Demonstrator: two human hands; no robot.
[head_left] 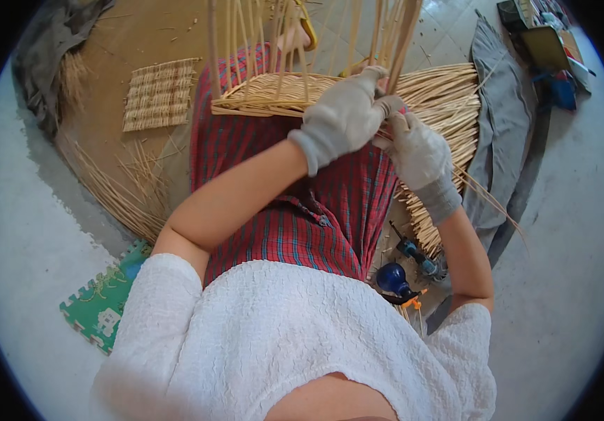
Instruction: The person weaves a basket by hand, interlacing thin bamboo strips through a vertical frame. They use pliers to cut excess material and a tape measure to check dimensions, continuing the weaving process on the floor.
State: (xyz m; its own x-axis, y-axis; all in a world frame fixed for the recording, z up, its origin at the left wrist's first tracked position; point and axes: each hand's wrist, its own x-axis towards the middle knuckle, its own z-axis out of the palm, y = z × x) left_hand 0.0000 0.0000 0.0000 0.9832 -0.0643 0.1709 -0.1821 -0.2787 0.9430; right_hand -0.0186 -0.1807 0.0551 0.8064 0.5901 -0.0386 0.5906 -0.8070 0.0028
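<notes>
From where I stand, both hands are gloved in pale, greyish fabric and meet at the basket's right end. The left hand (344, 116) is bent, its fingers curled in at that corner. The right hand (421, 154) is just beside it at four o'clock, its thumb and fingers drawn together at the same spot; whatever they pinch is hidden from me.

The unfinished basket (274, 91) reaches from the hands toward nine o'clock over the person's knees, its woven base low and its upright stakes (247, 49) rising toward eleven and twelve. Under it a red plaid cloth (281, 242) covers the lap, below a white top (302, 330).

At three o'clock, and down round to five, a thick bundle of canes (449, 105) lies beside a grey cloth (498, 133). Toward six o'clock a teal power tool (417, 257) rests near a round dark-blue object (391, 278).

Further out, a small woven panel (161, 95) lies on the floor at nine o'clock, loose canes (116, 200) at eight, and a green foam mat (98, 309) between seven and eight.
</notes>
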